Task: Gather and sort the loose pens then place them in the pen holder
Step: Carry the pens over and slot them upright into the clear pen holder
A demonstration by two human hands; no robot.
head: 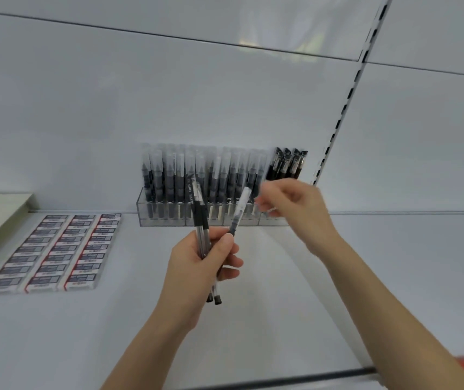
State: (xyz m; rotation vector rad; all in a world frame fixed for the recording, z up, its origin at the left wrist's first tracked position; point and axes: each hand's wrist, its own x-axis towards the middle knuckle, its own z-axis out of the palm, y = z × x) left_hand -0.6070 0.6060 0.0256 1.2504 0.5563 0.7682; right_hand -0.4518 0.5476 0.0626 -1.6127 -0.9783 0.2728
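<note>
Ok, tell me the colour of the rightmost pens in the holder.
Black; the rightmost pens show best in the head view.

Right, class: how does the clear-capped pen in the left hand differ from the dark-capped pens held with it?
The clear-capped pen has a see-through cap; the dark-capped pens have black tops. The clear-capped pen leans right, while the dark-capped pens lean slightly left. Both are held in the left hand, caps up.

Bare left forearm (146,342), right forearm (380,299)
</note>
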